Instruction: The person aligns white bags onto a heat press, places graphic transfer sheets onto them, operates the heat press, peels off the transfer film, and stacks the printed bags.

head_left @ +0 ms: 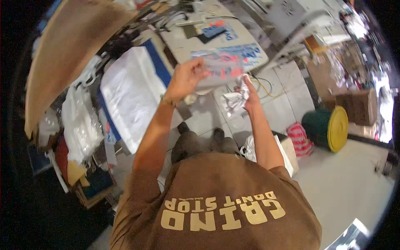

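Observation:
My left hand (187, 78) pinches a clear plastic bag (223, 68) with red and blue print, blurred by motion, by its left side. The bag is held up over the near edge of a white table (179, 39). Crumpled white plastic (236, 100) hangs from my right hand (251, 95), whose fingers are closed around it. The right fingertips are close to the bag's lower right corner; whether they touch it I cannot tell. More printed plastic bags (252, 53) lie on the table just behind, with a dark flat object (211, 36) beyond them.
A white sheet on a blue backing (131, 85) and white plastic bags (79, 121) are at left, below a large brown board (68, 50). At right are a green bin with yellow lid (321, 129), a red-striped bag (299, 139) and cardboard boxes (356, 106). Cables (266, 88) cross the tiles.

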Demonstrator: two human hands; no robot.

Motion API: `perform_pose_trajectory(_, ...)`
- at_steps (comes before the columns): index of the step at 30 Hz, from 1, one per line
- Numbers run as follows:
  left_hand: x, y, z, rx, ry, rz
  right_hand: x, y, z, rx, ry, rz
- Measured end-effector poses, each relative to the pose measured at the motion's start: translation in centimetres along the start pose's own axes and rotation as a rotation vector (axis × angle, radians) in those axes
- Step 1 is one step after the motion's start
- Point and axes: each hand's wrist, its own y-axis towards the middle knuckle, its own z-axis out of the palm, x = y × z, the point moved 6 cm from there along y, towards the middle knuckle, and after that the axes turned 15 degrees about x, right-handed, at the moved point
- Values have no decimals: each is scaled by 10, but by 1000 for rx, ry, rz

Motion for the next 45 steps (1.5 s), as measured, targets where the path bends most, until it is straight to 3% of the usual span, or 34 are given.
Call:
perform_pose_trajectory(2, 14, -57, -19, -108, -154, 9, 1, 7, 47, 365, -55, 11)
perform_pose_trajectory(4, 38, -114, -38, -265, -446, -97, -8, 18, 55, 258, -533, 126)
perform_pose_trajectory(6, 76, -172, -67, -438, -399, -49, -21, 6, 145, 237, -823, 17)
perform_pose_trajectory(8, 124, -217, -92, -609, -615, 8, -51, 24, 189, 318, -1078, 8)
perform_pose_trajectory(10, 154, -247, -121, -705, -435, -62, -79, 34, 250, 329, -1476, 11)
perform_pose_trajectory(14, 221, -262, -159, -876, -357, -113, -139, 78, 285, 329, -1770, -109)
perform_pose_trajectory(16, 237, -266, -164, -887, -312, -162, -154, 94, 278, 179, -1971, -32)
perform_pose_trajectory(17, 230, -264, -167, -879, -127, -211, -157, 96, 277, 114, -2028, -38)
perform_pose_trajectory(18, 225, -260, -166, -865, 57, -259, -160, 97, 278, 109, -2038, -34)
perform_pose_trajectory(21, 231, -257, -162, -936, -49, -242, -161, 94, 278, 59, -2110, 4)
perform_pose_trajectory(25, 236, -257, -163, -915, 3, -232, -154, 84, 280, 34, -2116, -112)
perform_pose_trajectory(27, 233, -258, -164, -884, 223, -272, -150, 80, 283, 29, -2123, -171)
perform_pose_trajectory(33, 245, -263, -161, -846, 31, -327, -151, 80, 279, 144, -2090, -207)
perform_pose_trajectory(45, 230, -266, -163, -800, 197, -334, -152, 86, 271, 313, -2143, -244)
